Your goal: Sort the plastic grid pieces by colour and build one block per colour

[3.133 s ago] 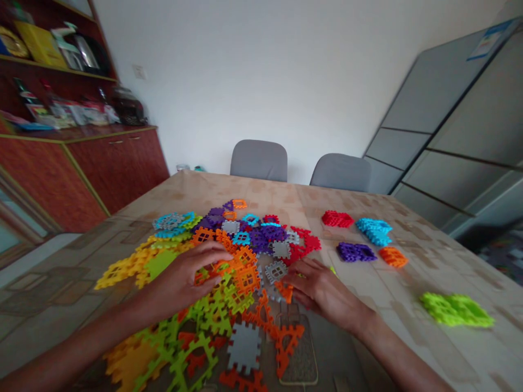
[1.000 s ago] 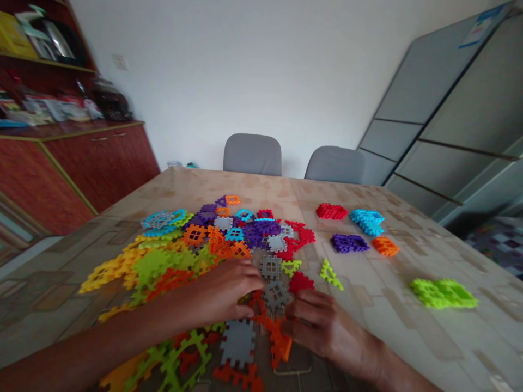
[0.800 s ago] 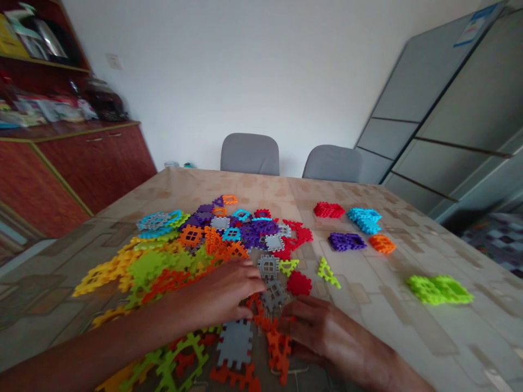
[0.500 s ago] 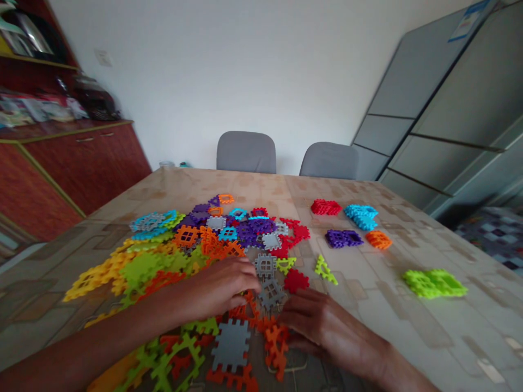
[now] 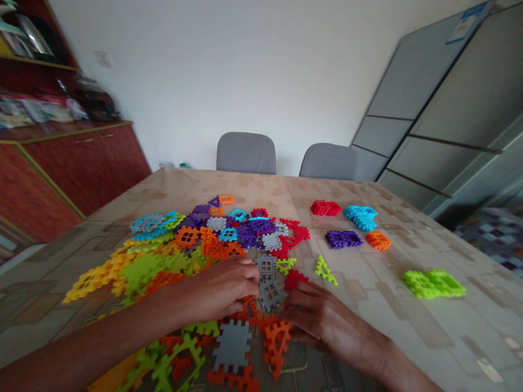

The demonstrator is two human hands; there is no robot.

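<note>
My left hand (image 5: 231, 288) is over the middle of a pile of toothed plastic building tiles, fingers curled together. Its fingertips are beside two grey window tiles (image 5: 267, 265), and what they hold, if anything, is hidden. Across from it, my right hand (image 5: 321, 313) has its fingers bent and drawn together at the right edge of the lower grey window tile (image 5: 271, 294). A red tile (image 5: 296, 279) lies just beyond its knuckles. Below the hands are a solid grey square tile (image 5: 232, 345) and an orange triangular tile (image 5: 277, 345).
Yellow tiles (image 5: 96, 277), green tiles (image 5: 141, 269) and purple tiles (image 5: 255, 233) fill the pile leftward and behind. Separate stacks stand at right: red (image 5: 326, 208), blue (image 5: 362, 216), purple (image 5: 343, 239), orange (image 5: 378, 240), green (image 5: 433, 283). Two grey chairs (image 5: 245, 152) stand behind the table.
My right hand has shifted slightly away from me, its fingertips now beside the lower grey window tile. The orange triangular tile shows more fully. My left hand is almost unmoved.
</note>
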